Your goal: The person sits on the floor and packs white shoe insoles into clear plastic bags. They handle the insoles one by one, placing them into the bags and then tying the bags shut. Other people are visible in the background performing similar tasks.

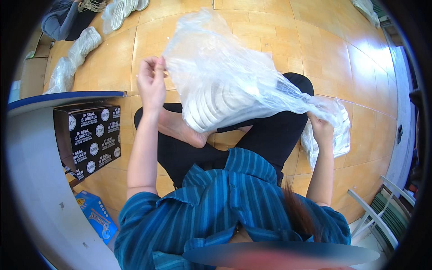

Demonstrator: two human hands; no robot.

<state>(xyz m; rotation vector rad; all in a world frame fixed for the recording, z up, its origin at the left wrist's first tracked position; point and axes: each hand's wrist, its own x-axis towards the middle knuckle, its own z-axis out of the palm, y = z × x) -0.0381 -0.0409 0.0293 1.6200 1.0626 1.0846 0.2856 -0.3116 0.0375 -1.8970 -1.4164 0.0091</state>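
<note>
A large clear plastic bag [252, 63] stretches across my folded legs, with a row of white, ridged pieces like shoe soles [211, 108] inside it, seen through the film. My left hand [151, 85] pinches the bag's left edge between thumb and fingers. On the other side, my right hand [321, 129] is closed on the bunched, twisted end of the same plastic. The soles rest over my bare foot [182, 128] and shin. Beneath my right hand, on the floor, lies another plastic-wrapped white bundle [339, 141].
To my left stand a black printed box [90, 139] under a blue-edged table [67, 96] and a blue box [96, 216]. More wrapped soles [76, 56] and loose soles [119, 13] lie far left, near another person [63, 20]. A white metal rack [378, 216] stands at right.
</note>
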